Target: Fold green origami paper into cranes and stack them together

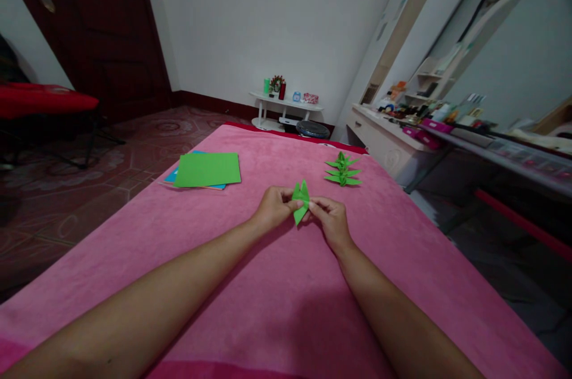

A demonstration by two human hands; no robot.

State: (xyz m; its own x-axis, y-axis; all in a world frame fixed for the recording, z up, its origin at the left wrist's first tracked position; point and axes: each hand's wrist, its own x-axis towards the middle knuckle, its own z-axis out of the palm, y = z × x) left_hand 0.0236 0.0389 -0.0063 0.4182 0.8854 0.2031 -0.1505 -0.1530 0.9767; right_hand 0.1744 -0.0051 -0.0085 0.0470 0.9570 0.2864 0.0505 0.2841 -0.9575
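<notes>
A small piece of folded green paper (pixel 301 195) with pointed tips is held up between my two hands over the pink cloth. My left hand (pixel 276 208) pinches its left edge, thumb in front. From the other side my right hand (pixel 329 218) grips the right edge between thumb and fingers. The fingers behind the paper are partly hidden. Beyond my right hand lie several finished green origami pieces (pixel 342 170) with pointed ends, set in a row. A stack of paper sheets (pixel 208 169), green on top and blue beneath, rests to the left.
The pink cloth (pixel 268 295) covers the surface under my arms. A low white shelf (pixel 286 102) with small items stands by the far wall. On the right is a cluttered dressing table (pixel 388 134); a red folding chair (pixel 47 100) is at the left, near a dark door (pixel 102 27).
</notes>
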